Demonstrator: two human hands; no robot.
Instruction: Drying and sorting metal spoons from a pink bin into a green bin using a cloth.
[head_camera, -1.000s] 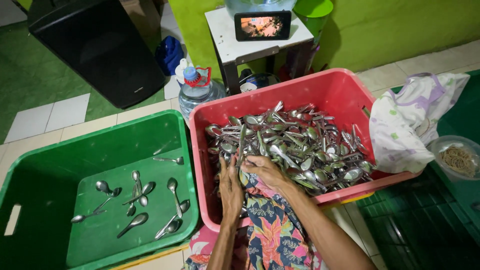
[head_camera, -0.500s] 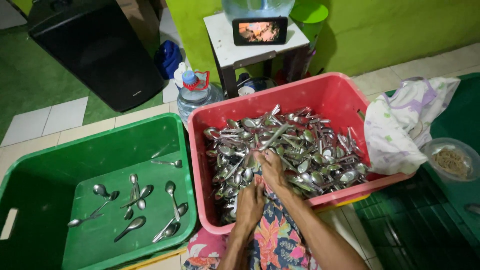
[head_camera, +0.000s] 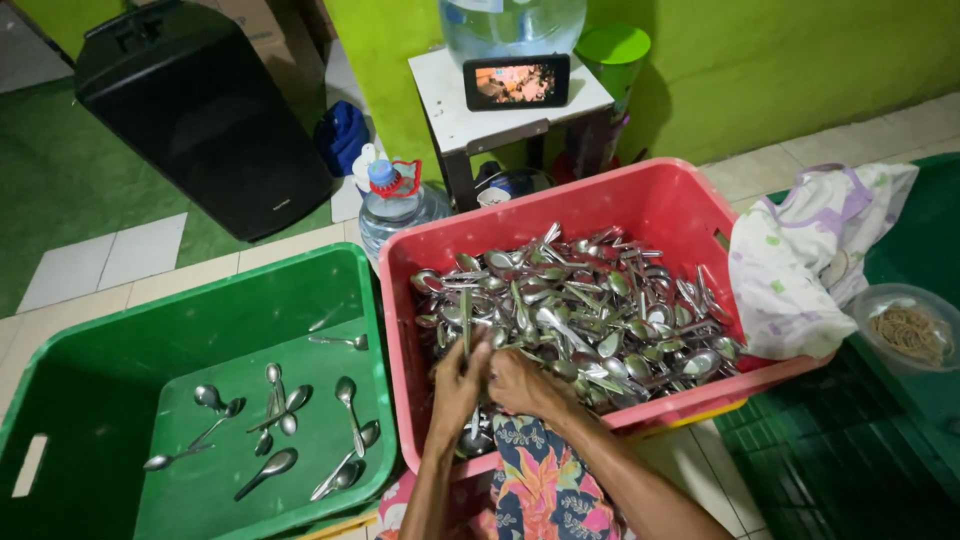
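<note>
both hands are held together at near edge of red tub (head_camera: 660, 205): left hand (head_camera: 458, 385) clamped on a spoon (head_camera: 466, 335) standing upright, right hand (head_camera: 522, 382) closed on spoon pile (head_camera: 580, 310). few spoons (head_camera: 275, 420) are seen in green tub (head_camera: 190, 310) at left.

Shiny metal spoons (head_camera: 580, 310) lie heaped, tangled, inside the red tub (head_camera: 650, 200).

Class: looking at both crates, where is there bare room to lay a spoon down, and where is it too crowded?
Free: green crate floor left of its loose spoons, also toward its far wall. Crowded: red crate, heaped with spoons where both hands meet.
</note>
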